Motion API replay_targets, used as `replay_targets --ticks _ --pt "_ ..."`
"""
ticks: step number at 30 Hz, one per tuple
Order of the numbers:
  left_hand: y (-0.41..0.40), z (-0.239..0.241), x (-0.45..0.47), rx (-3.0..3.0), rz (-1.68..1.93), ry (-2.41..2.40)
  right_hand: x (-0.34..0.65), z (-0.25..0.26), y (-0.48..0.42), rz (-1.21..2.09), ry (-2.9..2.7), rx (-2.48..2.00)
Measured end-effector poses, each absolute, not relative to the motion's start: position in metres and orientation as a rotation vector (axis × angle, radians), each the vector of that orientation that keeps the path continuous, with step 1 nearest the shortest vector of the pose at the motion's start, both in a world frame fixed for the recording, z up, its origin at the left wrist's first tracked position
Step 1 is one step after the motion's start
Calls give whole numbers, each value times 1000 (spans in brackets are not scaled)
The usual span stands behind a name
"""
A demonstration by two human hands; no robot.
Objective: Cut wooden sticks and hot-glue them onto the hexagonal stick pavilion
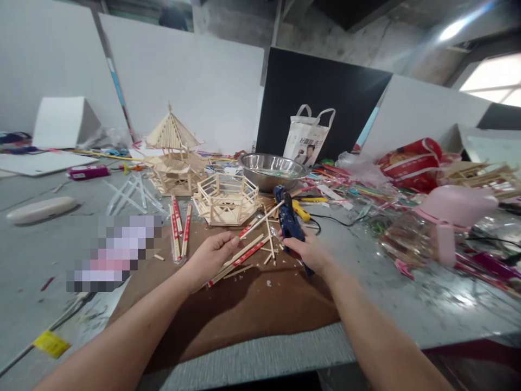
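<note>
My left hand [214,254] is closed, with thumb and fingers pinching a thin pale wooden chopstick [260,220]. The stick slants up to the right. Its far end reaches the head of a dark blue hand cutter [288,220]; whether the jaws touch it I cannot tell. Around the cutter's handles my right hand [311,252] is closed, and the tool stands nearly upright. Below the stick lie chopsticks in red-and-clear wrappers [244,255] and short cut pieces [268,255]. Just behind is an eight-sided stick frame [226,200] with railings.
A stick pagoda model [173,157] stands at the back left. Wrapped chopsticks [179,228] lie on the brown mat [244,315]. Behind are a steel bowl [272,169], a yellow-handled corded tool [301,212] and a paper bag [307,138]. A pink-lidded jug [431,228] stands right.
</note>
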State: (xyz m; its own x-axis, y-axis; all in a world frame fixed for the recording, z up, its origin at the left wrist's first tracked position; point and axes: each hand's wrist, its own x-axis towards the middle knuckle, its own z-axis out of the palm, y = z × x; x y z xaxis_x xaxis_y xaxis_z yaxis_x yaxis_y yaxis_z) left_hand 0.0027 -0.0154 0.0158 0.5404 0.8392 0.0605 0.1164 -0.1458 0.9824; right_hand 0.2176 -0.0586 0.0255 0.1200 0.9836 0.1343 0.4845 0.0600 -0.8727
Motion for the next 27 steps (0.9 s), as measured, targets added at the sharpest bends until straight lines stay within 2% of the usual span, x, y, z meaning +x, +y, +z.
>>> replay_targets --ticks 7,21,27 --pt "-16 17 2 1573 780 828 216 27 -61 568 -1622 -1635" --pt "-11 12 0 1556 754 852 215 31 -62 517 -1669 -1666" --pt "-9 9 -1 1766 792 892 216 30 -61 488 -1654 -1685"
